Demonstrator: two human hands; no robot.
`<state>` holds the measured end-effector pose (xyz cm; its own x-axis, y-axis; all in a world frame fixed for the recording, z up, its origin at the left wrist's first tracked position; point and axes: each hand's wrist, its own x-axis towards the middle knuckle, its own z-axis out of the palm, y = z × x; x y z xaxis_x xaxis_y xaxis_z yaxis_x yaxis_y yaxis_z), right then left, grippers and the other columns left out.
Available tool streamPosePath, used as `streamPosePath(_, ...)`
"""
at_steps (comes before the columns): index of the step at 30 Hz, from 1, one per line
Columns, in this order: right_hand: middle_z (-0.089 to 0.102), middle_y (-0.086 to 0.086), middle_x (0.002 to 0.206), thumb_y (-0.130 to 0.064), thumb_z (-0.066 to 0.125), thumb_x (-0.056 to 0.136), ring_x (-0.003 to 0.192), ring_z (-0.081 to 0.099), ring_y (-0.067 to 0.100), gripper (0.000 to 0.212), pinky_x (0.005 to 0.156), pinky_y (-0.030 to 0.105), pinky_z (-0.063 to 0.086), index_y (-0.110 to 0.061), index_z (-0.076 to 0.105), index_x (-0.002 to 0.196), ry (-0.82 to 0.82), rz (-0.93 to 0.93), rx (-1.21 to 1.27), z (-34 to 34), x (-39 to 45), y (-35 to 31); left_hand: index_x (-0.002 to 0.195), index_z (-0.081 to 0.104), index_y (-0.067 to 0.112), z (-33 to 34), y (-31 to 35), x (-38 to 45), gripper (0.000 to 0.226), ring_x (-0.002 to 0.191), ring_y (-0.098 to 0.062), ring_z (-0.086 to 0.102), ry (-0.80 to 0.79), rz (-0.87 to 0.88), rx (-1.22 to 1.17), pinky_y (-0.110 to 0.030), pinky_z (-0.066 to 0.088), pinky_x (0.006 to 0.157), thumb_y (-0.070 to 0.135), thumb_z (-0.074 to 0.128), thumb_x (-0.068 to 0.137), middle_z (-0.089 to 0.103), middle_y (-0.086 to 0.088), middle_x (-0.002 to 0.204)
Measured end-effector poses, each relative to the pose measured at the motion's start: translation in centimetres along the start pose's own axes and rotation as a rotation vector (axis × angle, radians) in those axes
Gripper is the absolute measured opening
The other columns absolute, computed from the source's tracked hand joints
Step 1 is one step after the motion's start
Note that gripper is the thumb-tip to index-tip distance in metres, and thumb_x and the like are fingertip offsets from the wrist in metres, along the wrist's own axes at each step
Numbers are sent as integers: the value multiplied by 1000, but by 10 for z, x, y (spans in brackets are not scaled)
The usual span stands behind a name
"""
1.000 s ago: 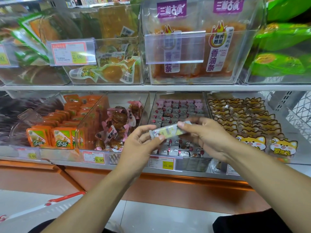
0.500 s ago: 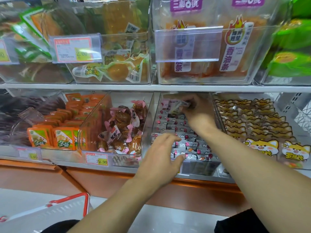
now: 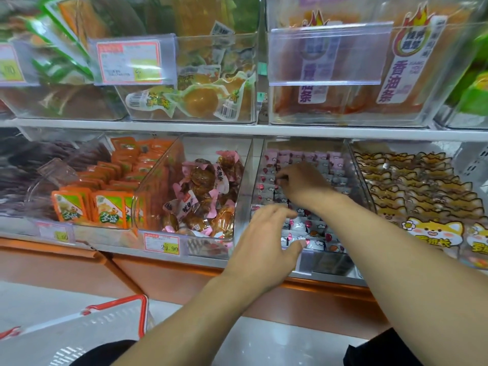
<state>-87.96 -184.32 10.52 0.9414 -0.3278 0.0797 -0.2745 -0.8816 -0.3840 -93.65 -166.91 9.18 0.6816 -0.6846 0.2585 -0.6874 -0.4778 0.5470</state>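
Note:
A clear shelf bin on the lower shelf holds rows of small silver and pink snack packets. My right hand reaches deep into this bin, fingers bent down onto the packets in the middle rows. Whether it pinches one is hidden by the fingers. My left hand hovers over the bin's front left corner with fingers spread and relaxed, holding nothing.
Neighbouring bins hold pink-wrapped brown snacks, orange packets and cat-face packets. The upper shelf edge runs just above the bins. A white basket with red handle sits low left by the floor.
Both hands held one packet between them a second ago. My left hand let go, and my right hand carried the packet into the bin and has come down onto the middle rows.

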Motion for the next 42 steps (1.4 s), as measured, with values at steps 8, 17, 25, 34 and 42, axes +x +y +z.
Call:
streamPosePath(8,74,0,118,-19,64,98,106,69,19,18,98,33,53,-22,78,109,147,7,43,3,4,-2,132,57,24,-1,6,-1,45,129,-3,42,24,10,-41,-16,31,109,32,71,90,53,12,136)
streamPosePath(17,58,-10,77,-24,51,104,60,55,-13,17,54,8,36,-13,65,102,530,181,553,-17,6,-25,115,65,30,-20,9,0,28,115,-1,53,169,-102,-179,-13,37,98,32,73,89,62,18,120)
streamPosePath(25,73,14,112,-3,59,97,106,69,34,15,93,41,57,-11,70,102,524,295,1219,-39,-33,-17,108,65,27,-41,13,7,21,76,8,63,347,-340,-578,-10,50,66,21,75,89,68,15,86)
streamPosePath(34,78,14,98,-1,56,99,86,77,21,14,68,27,61,4,67,107,74,425,1663,-51,-88,0,113,66,13,-46,0,7,24,79,-13,72,280,-519,-975,-20,55,63,20,74,91,78,-4,98)
streamPosePath(42,77,15,103,-16,73,80,92,76,24,44,82,32,61,5,62,117,-154,345,1492,-60,-107,23,110,70,5,-43,-1,11,51,67,-7,68,252,-584,-1265,-22,59,72,29,84,67,77,-7,88)
